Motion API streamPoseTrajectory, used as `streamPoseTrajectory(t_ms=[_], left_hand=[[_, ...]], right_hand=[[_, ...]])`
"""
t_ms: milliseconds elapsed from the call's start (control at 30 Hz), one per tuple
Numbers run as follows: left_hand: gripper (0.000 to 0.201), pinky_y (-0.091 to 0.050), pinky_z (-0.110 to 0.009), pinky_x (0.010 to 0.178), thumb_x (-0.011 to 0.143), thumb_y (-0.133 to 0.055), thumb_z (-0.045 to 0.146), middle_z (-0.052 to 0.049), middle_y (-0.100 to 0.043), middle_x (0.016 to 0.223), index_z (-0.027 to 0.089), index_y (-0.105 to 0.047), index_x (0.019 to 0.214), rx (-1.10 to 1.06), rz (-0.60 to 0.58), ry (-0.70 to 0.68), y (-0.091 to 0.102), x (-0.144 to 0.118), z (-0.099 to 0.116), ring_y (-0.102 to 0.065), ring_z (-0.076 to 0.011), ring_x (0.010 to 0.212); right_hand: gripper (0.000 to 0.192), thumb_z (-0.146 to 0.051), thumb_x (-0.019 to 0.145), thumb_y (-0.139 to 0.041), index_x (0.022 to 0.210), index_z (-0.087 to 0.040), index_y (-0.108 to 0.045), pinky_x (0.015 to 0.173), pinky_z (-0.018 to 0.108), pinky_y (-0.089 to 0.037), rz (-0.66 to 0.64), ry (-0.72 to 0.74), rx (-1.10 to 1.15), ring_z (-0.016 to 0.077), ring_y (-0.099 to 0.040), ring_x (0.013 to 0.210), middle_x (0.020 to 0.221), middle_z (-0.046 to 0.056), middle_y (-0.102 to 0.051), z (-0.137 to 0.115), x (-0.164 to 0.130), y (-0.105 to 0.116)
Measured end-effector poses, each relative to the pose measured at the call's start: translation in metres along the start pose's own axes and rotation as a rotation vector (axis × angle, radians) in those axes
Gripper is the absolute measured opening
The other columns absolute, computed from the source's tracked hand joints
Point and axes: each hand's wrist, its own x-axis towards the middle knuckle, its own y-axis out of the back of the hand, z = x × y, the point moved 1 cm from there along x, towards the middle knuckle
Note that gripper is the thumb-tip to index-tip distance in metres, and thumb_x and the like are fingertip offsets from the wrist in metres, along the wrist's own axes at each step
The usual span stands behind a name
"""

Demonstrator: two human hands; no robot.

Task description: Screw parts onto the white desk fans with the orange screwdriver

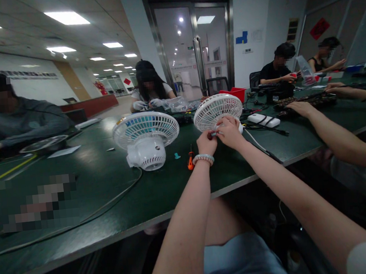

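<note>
Fingertips of my left hand (207, 141) and my right hand (230, 133) meet in front of a white fan (218, 107), both closed in a pinch. A small light-blue piece (214, 133) shows between them; its kind is too small to tell. The fan's lower body is mostly behind my right hand. To the left, a second white fan (146, 132) with blue blades rests on the table, its motor housing towards me. Near my left wrist lies an orange-handled screwdriver (190, 160), and beside it a small teal plastic part (176, 156).
The dark green table (109, 184) carries a trailing grey cable (111, 201), a white power strip (264, 120), a red bin (235, 94) and black cables. Another person's forearms (329, 130) reach in at right. Several people sit around the table.
</note>
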Motion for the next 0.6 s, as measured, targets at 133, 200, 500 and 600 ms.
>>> streamPoseTrajectory(t_ms=[133, 200, 500, 600], left_hand=[[0.017, -0.05, -0.029, 0.075, 0.065, -0.059, 0.014, -0.003, -0.068, 0.078, 0.015, -0.065, 0.08, -0.322, 0.032, 0.157, -0.006, 0.004, -0.007, -0.062, -0.0131, 0.072], [0.015, -0.051, -0.03, 0.075, 0.064, -0.059, 0.013, -0.003, -0.068, 0.076, 0.015, -0.065, 0.079, -0.426, 0.033, 0.207, -0.008, 0.005, -0.011, -0.062, -0.0122, 0.07], [0.019, -0.051, -0.027, 0.07, 0.068, -0.06, 0.015, -0.002, -0.066, 0.072, 0.016, -0.061, 0.087, -0.301, 0.065, 0.271, -0.009, 0.007, -0.017, -0.061, -0.0104, 0.065], [0.019, -0.05, -0.026, 0.072, 0.069, -0.059, 0.017, -0.003, -0.067, 0.078, 0.016, -0.061, 0.088, -0.213, 0.06, 0.265, -0.009, 0.007, -0.016, -0.062, -0.0108, 0.07]], right_hand=[[0.016, -0.026, 0.079, -0.054, 0.082, -0.021, -0.069, 0.093, 0.045, -0.02, 0.023, -0.008, 0.021, 0.0282, -0.033, 0.114, 0.112, 0.007, -0.055, 0.0, 0.0, 0.001], [0.016, -0.026, 0.078, -0.054, 0.082, -0.021, -0.069, 0.093, 0.045, -0.021, 0.028, 0.007, 0.027, 0.028, -0.033, 0.113, 0.111, 0.007, -0.055, -0.001, -0.001, 0.001], [0.034, -0.016, 0.074, -0.046, 0.104, -0.016, -0.061, 0.087, 0.042, -0.029, 0.227, -0.25, 0.043, 0.0289, -0.034, 0.107, 0.108, 0.013, -0.05, 0.019, 0.002, 0.013], [0.033, -0.016, 0.072, -0.045, 0.1, -0.015, -0.062, 0.087, 0.044, -0.029, 0.219, -0.277, 0.062, 0.03, -0.033, 0.106, 0.105, 0.013, -0.05, 0.026, 0.003, 0.012]])
